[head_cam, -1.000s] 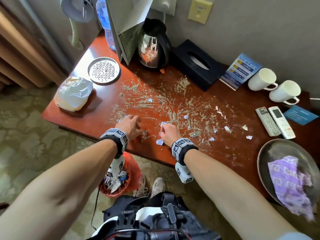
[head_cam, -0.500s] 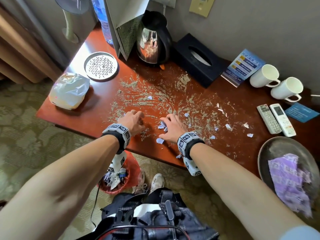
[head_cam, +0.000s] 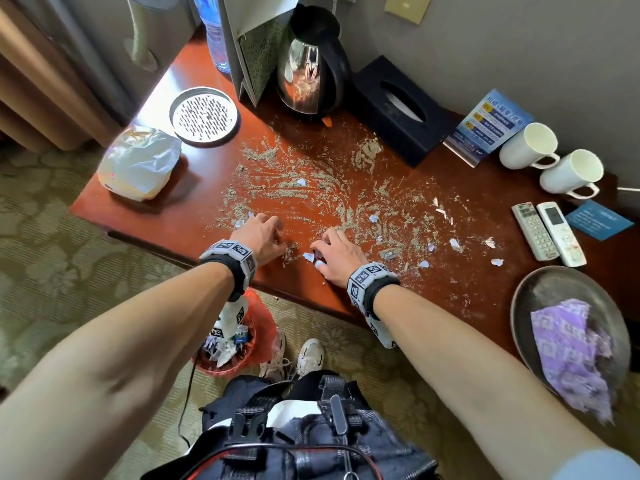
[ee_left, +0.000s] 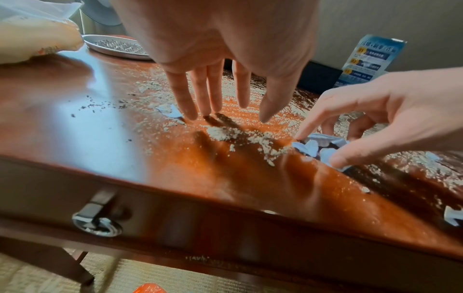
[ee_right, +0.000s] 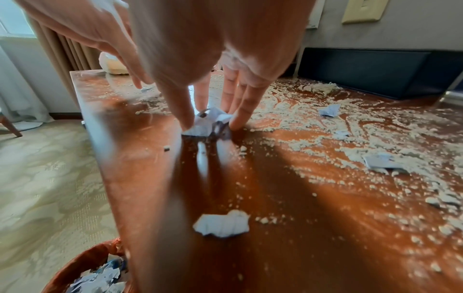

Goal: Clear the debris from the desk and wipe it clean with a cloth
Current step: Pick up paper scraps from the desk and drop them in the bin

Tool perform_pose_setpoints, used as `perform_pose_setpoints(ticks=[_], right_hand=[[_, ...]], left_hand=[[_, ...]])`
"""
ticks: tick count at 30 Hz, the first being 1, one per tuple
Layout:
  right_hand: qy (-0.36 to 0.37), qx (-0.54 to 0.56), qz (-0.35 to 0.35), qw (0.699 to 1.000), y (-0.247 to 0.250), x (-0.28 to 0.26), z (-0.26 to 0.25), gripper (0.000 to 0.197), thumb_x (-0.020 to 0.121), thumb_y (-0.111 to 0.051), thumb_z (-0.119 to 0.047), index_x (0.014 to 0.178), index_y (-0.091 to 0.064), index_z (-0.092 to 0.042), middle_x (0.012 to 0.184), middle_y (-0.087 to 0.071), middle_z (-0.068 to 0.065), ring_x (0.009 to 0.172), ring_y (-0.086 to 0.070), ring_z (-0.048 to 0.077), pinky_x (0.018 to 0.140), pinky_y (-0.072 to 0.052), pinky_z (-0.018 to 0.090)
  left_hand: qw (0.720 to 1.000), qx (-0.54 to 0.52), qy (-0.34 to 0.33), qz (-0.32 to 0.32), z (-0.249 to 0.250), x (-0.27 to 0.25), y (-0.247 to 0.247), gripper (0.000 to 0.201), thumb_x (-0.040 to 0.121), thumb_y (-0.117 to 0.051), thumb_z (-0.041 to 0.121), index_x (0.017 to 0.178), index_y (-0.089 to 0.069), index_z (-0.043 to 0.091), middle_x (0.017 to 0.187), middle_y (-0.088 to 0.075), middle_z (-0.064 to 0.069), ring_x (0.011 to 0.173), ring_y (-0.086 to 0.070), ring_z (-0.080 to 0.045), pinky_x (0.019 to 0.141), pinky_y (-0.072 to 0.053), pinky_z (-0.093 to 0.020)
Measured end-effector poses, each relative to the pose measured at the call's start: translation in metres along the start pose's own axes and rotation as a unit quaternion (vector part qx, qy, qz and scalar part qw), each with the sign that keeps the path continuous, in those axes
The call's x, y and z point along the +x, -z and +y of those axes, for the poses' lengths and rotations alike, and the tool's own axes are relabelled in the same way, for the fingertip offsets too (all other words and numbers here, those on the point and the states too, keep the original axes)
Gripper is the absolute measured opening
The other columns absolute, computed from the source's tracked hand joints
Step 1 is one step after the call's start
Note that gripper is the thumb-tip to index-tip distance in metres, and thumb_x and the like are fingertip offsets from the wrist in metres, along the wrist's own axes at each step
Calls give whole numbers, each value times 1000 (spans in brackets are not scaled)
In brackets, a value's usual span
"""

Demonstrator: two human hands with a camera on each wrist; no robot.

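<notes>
Pale crumbs (head_cam: 311,188) and small white paper scraps (head_cam: 453,243) lie scattered over the red-brown desk (head_cam: 145,220). My left hand (head_cam: 277,233) stands fingertips-down on the crumbs, fingers straight (ee_left: 192,111), beside a scrap (ee_left: 170,113). My right hand (ee_right: 210,123) pinches a small heap of paper scraps (head_cam: 310,257) between thumb and fingers near the front edge. Another scrap (ee_right: 223,226) lies closer to the edge. A purple cloth (head_cam: 568,351) lies on a dark round plate (head_cam: 519,306) at the right.
A red-lined bin (head_cam: 263,344) holding paper stands on the floor below the front edge. At the back stand a kettle (head_cam: 311,74), black tissue box (head_cam: 398,109), leaflet (head_cam: 491,123) and two mugs (head_cam: 526,147). Two remotes (head_cam: 547,233) lie right; a plastic bag (head_cam: 138,164) left.
My right hand's fingers have drawn together round the paper scraps and pulled them a little towards the front edge. The left hand has stretched its fingers down onto the crumbs.
</notes>
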State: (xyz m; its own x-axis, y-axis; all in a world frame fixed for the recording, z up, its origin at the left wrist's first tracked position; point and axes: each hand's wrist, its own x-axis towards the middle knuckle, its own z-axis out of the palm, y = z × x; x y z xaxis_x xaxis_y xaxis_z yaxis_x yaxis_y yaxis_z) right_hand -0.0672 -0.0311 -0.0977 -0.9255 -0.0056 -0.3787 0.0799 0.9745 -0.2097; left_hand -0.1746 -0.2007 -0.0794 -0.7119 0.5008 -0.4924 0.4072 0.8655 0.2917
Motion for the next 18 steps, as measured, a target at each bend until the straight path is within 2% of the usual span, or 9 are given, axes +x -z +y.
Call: perform_pose_setpoints(ticks=[4, 9, 13, 18], right_hand=[[3, 6, 16, 1000, -3, -3, -5, 21, 98, -51, -20, 118, -56, -15, 112, -46, 4, 102, -45, 20, 82, -51, 35], [-13, 39, 30, 999, -1, -4, -13, 21, 96, -49, -6, 113, -59, -12, 112, -53, 4, 104, -51, 21, 88, -46, 32], [-64, 97, 12, 993, 7, -2, -17, 22, 94, -48, -3, 107, -64, -10, 109, -58, 5, 103, -54, 24, 90, -44, 33], [-155, 200, 24, 967, 12, 2, -15, 27, 89, -43, 4, 92, -67, -10, 105, -57, 4, 94, -51, 20, 82, -41, 29]], left_hand=[[1000, -17, 0, -10, -5, -4, -4, 49, 88, -63, 42, 130, -49, 22, 131, -46, -5, 112, -53, -23, 91, -52, -43], [1000, -23, 0, -10, -9, -8, -2, 49, 88, -63, 42, 131, -49, 22, 129, -45, -4, 112, -52, -22, 93, -51, -42], [1000, -26, -5, -4, -12, -9, 0, 43, 89, -63, 40, 126, -51, 22, 126, -46, -4, 107, -52, -20, 91, -52, -41], [1000, -18, -6, 1, -10, -9, 5, 40, 87, -64, 40, 121, -54, 23, 124, -48, -4, 105, -54, -21, 89, -53, -43]])
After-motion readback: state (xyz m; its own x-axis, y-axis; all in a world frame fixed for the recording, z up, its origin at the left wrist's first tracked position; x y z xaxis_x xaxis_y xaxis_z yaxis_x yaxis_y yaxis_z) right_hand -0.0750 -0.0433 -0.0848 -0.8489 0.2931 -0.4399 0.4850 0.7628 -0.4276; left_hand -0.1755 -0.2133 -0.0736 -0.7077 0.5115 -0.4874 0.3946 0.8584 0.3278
